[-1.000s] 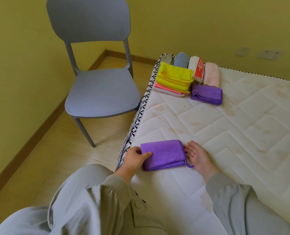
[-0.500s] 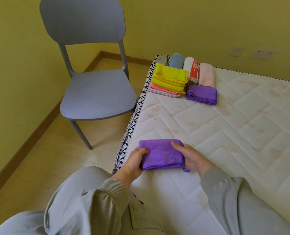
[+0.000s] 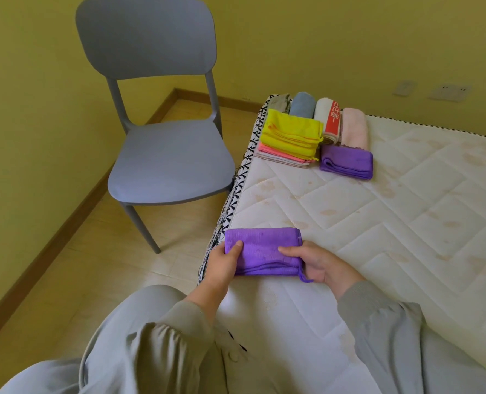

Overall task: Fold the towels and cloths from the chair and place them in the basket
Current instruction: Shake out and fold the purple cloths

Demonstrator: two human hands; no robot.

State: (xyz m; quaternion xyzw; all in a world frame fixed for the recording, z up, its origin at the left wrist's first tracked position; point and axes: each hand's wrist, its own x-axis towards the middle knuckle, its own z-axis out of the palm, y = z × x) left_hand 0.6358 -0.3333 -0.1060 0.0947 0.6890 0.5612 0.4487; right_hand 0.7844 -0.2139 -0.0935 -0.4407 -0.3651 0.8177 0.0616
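A folded purple cloth (image 3: 261, 248) lies at the near left edge of the white mattress (image 3: 378, 223). My left hand (image 3: 222, 263) pinches its left side, thumb on top. My right hand (image 3: 318, 261) holds its right side, thumb lying across the top and fingers under the edge. Further back on the mattress sit a second folded purple cloth (image 3: 347, 162), a yellow cloth (image 3: 291, 135) on top of pink and beige ones (image 3: 281, 157), and several rolled towels (image 3: 330, 120). The grey chair (image 3: 168, 160) stands bare. No basket is in view.
The chair stands on the tiled floor to the left of the mattress, close to the yellow wall. Wall sockets (image 3: 446, 91) are at the back right. My knees and grey sleeves fill the bottom of the view.
My right hand moved from lying beside the cloth to holding its right side. The left hand's thumb slid further onto the cloth. The camera shifted a little.
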